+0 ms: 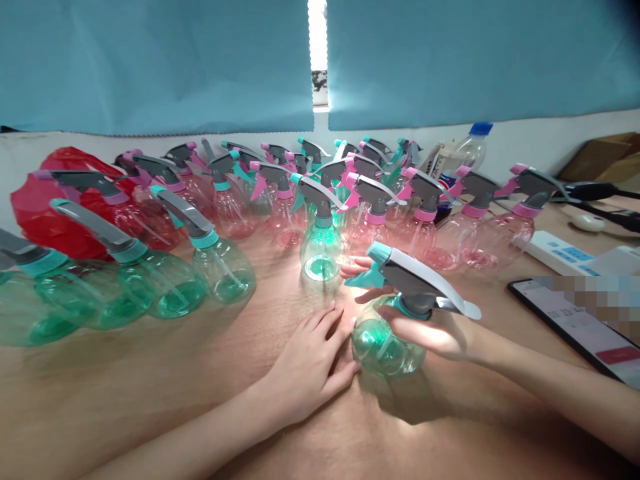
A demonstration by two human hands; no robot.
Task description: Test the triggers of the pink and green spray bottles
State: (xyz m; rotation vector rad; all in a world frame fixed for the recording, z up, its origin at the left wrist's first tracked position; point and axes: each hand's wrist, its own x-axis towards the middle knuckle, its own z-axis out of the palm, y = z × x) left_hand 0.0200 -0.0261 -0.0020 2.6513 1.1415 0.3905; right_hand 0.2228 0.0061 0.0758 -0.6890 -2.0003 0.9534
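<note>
My right hand is around the neck of a green spray bottle, thumb on the near side and fingers behind. Its grey and turquoise trigger head points left, and the bottle leans slightly over the table. My left hand lies low on the wood with its fingers stretched out, fingertips by the bottle's base; I cannot tell whether they touch it. Just beyond stands another green spray bottle, upright. More green bottles line the left side, and pink-tinted spray bottles stand in rows behind.
A red plastic bag sits at the back left. On the right are a phone, a white power strip and black plugs with cables. A clear drink bottle with a blue cap stands near the back wall.
</note>
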